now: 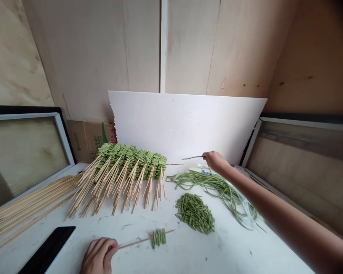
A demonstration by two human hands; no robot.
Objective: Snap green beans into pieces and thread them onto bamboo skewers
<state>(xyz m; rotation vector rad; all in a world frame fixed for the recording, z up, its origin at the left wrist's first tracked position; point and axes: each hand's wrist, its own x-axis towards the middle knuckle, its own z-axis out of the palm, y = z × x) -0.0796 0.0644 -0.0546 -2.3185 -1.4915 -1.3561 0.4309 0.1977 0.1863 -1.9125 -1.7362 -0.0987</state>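
Note:
My left hand (99,254), at the bottom of the view, is closed around the blunt end of a bamboo skewer (134,242). Several cut green bean pieces (159,238) are threaded side by side near its pointed tip. Out to the right, my right hand (213,160) is raised with its fingers pinched on a long green bean (192,157). One end of that bean sticks out leftward. Beneath this hand lies a heap of uncut long beans (200,179), partly on a clear plastic bag (247,207). Between the hands is a pile of short bean pieces (194,213).
Finished bean skewers (137,160) are stacked at the back left, sticks toward me. Loose bamboo skewers (31,203) lie at far left, near a dark flat device (47,249). A white board (185,127) and a cardboard box (80,139) stand behind the white table (125,228).

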